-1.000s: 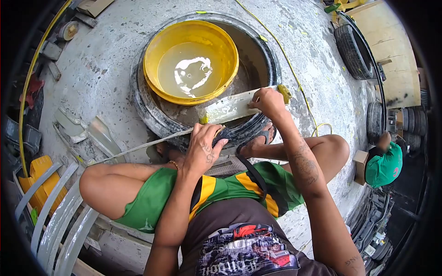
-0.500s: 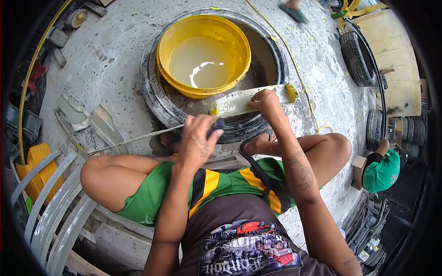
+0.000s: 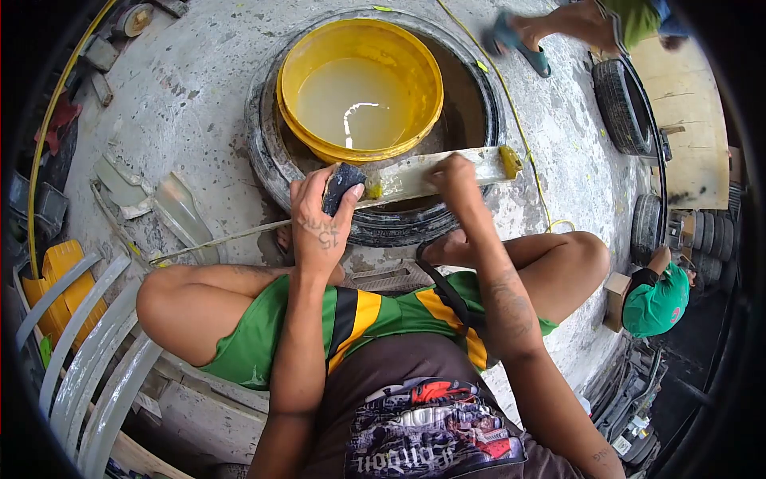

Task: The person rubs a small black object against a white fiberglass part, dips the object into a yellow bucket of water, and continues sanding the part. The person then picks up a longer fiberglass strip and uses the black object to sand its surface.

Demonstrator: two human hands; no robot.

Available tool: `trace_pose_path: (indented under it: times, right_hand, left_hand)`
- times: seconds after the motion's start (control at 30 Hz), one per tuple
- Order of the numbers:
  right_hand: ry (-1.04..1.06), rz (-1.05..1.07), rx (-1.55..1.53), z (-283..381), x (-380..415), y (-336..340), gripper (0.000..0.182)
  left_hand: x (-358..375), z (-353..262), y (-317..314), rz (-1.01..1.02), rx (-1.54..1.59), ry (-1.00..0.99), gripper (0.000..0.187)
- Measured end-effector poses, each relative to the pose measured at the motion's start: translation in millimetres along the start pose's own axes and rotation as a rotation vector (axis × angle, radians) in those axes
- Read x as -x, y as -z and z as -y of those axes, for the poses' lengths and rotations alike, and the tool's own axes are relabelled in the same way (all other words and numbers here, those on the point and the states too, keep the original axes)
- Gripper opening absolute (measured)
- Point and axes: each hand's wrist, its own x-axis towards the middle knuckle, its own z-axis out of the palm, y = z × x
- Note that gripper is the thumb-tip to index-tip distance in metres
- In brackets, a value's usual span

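My left hand (image 3: 315,215) grips a dark sanding block (image 3: 343,188) between thumb and fingers, raised just off the left end of a long pale strip (image 3: 407,177). The strip has yellowish ends and lies across the near rim of a large tire (image 3: 263,168). Over the strip's middle, my right hand (image 3: 456,184) is curled and blurred by motion; whatever its fingers may hold is hidden. Beyond the strip, a yellow bucket (image 3: 431,104) of cloudy water stands inside the tire.
Curved grey strips (image 3: 120,391) lie at lower left beside a yellow part (image 3: 68,275). Broken pale pieces (image 3: 179,209) rest on the floor. A yellow hose (image 3: 511,104) runs at right. One person walks at upper right; another in a green shirt (image 3: 658,303) is further right.
My left hand has moved left and turned, so the sanding block shows more fully. My right hand has shifted slightly left and down along the strip. The walking person's legs have come further into view.
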Motion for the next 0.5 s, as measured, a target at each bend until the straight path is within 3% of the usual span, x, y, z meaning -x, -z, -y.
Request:
trace_pose_path:
  times: [0.07,0.13,0.17,0.2,0.3,0.33,0.4,0.5]
  right_hand:
    - [-0.126,0.037,-0.082,-14,0,17,0.018]
    - [-0.063,0.064,-0.065,-18,1,6,0.018]
    - [0.131,0.004,0.043,-17,4,-1,0.018]
    - [0.171,0.024,0.038,-19,3,-1,0.018]
    - [-0.067,0.057,0.154,-78,-21,18,0.019]
    - [-0.172,0.009,0.35,-93,-28,32,0.026]
    - [-0.166,-0.073,0.387,-133,-34,51,0.033]
    - [-0.116,-0.072,0.439,-131,-29,43,0.031]
  left_hand:
    - [-1,2,-1,0.012,-0.014,-0.013,0.04]
    - [-1,-1,-2,0.02,-0.025,-0.04,0.04]
    - [-1,-5,-4,0.015,0.004,-0.015,0.039]
    - [0,-7,-7,0.006,0.021,-0.001,0.038]
    - [1,-4,-8,0.058,-0.01,0.003,0.038]
    - [0,-6,-8,0.058,-0.007,0.0,0.038]
    - [0,-9,-6,0.086,0.018,0.044,0.039]
    - [-1,-11,-6,0.082,0.027,0.055,0.04]
